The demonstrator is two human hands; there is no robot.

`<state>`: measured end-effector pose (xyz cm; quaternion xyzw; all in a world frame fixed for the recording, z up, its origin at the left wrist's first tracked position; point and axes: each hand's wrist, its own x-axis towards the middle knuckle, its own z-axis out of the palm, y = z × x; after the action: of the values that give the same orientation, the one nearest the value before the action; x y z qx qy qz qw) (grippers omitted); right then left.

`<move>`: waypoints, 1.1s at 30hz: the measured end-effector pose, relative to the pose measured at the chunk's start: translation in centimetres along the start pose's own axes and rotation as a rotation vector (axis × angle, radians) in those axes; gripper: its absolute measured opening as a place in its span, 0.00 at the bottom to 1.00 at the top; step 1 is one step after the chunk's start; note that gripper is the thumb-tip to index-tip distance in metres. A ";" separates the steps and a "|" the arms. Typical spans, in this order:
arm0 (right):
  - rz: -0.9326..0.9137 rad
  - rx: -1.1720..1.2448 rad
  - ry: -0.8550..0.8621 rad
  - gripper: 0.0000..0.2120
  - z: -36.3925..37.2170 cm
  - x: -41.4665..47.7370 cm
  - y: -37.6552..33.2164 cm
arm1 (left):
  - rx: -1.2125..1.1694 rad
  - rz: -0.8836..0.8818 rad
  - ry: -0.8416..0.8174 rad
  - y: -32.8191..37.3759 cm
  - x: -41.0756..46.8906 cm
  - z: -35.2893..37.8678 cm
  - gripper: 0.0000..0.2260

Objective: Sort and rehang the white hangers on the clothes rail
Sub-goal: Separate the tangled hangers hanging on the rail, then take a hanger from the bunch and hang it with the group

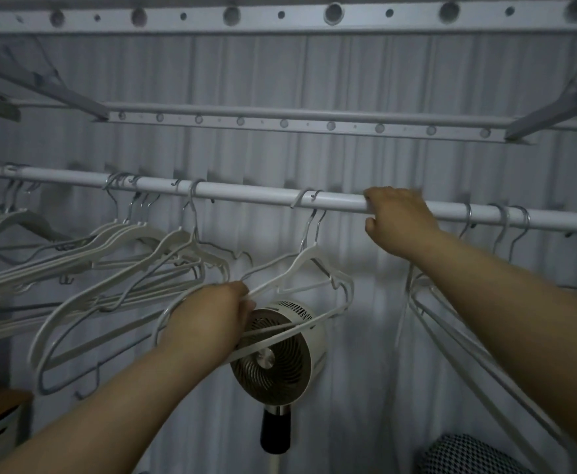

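A white clothes rail [246,195] runs across the view, sloping slightly down toward the right, in front of a pale pleated curtain [383,80]. The right hand [396,217] grips the rail itself, fingers curled over its top and thumb beneath. The left hand [212,313] is lower and nearer the middle, its fingers closed round the left shoulder ends of a pair of white hangers [300,268] whose 2 metal hooks sit on the rail just left of the right hand. Further left, a cluster of white hangers [126,241] hangs tilted and bunched on the rail. To the right of the right hand, 3 more hooks [499,217] sit on the rail, their hangers partly hidden behind the right forearm. A round fan [280,350] on a stand is behind the held pair, below the rail.
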<state>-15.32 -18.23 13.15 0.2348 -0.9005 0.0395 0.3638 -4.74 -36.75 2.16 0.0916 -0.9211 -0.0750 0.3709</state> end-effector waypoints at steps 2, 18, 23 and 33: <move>-0.008 0.021 -0.012 0.21 0.0 0.0 0.2 | -0.035 -0.009 0.016 0.2 0.4 0.0 0.12; -0.089 0.083 -0.034 0.23 -0.2 -0.5 1.7 | -0.060 -0.017 -0.146 4.1 2.3 1.2 0.10; -0.154 0.102 0.002 0.25 0.2 -1.9 1.6 | -0.167 -0.031 -0.211 2.6 -0.5 1.1 0.11; -0.117 0.395 -0.421 0.23 1.8 -4.9 -1.3 | -0.259 -0.075 -0.345 -2.3 -7.6 -0.7 0.13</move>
<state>-12.79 -17.89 8.40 0.3556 -0.9160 0.1435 0.1179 1.43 -37.31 -2.88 0.0633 -0.9495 -0.2211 0.2135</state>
